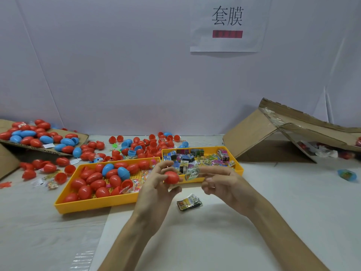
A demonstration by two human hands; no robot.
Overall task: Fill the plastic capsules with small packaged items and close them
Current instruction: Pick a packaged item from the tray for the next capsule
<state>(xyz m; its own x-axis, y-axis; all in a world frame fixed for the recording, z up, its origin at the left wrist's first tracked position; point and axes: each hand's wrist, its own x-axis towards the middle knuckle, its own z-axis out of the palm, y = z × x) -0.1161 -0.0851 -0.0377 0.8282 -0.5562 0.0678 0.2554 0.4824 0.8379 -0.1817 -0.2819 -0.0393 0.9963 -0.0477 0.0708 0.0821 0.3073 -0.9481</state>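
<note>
A red capsule (171, 177) is held in the fingertips of the left hand (156, 189), raised above the near edge of the right-hand yellow tray (239, 166). A small packet (192, 172) is pinched between the fingertips of the right hand (224, 184), just beside the capsule and, as far as the blurred view allows, not touching it. Whether the capsule is a whole one or only a half cannot be told from this angle.

A second small packet (189, 202) is seen lying on the white table (214, 241), below and between the two hands. The right-hand tray is filled with many more such packets. The left-hand yellow tray (93, 205) is loaded with red and blue capsules, closed ones together with some open halves. More capsules are scattered behind both trays and heaped on a flattened piece of cardboard (82, 136) at the far left. A tipped cardboard box (254, 133) is set at the right, well apart from the hands. A paper sign (227, 44) is fixed to the wall behind.
</note>
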